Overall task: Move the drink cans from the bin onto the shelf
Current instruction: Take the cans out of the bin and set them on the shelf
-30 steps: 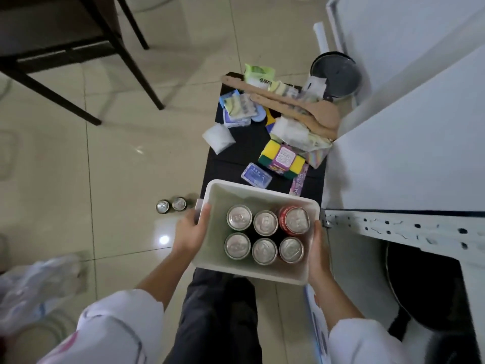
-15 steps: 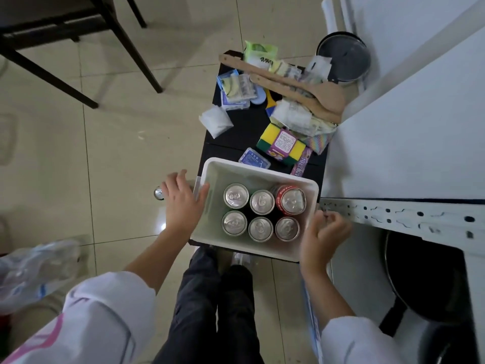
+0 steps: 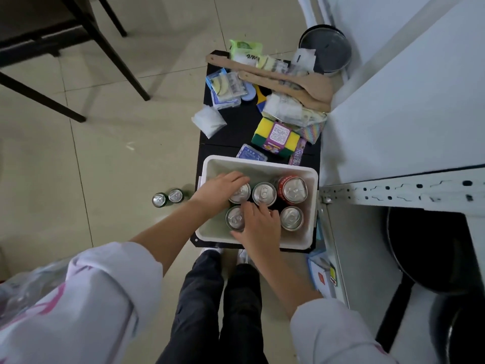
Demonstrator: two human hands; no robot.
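Observation:
A white bin (image 3: 259, 164) stands on a low black table (image 3: 233, 132) and holds several upright drink cans. A silver can (image 3: 264, 193) sits in the back row beside a red can (image 3: 294, 189); two more silver cans (image 3: 291, 218) (image 3: 235, 218) stand at the front corners. My left hand (image 3: 219, 189) reaches in with its fingers curled over the back-left can (image 3: 242, 192). My right hand (image 3: 259, 224) covers the front-middle can, fingers wrapped around it. The white metal shelf (image 3: 406, 190) stands to the right of the bin.
Two green cans (image 3: 168, 197) stand on the tiled floor left of the table. Sponges (image 3: 275, 135), wooden spoons (image 3: 286, 82) and packets crowd the table's far half. A black pan (image 3: 425, 248) lies on the lower shelf level, a pot (image 3: 325, 48) behind, dark chair legs (image 3: 118, 61) far left.
Both hands let go of the bin's sides after setting it on the table and moved inside it, the left onto the back-left can, the right onto the front-middle can.

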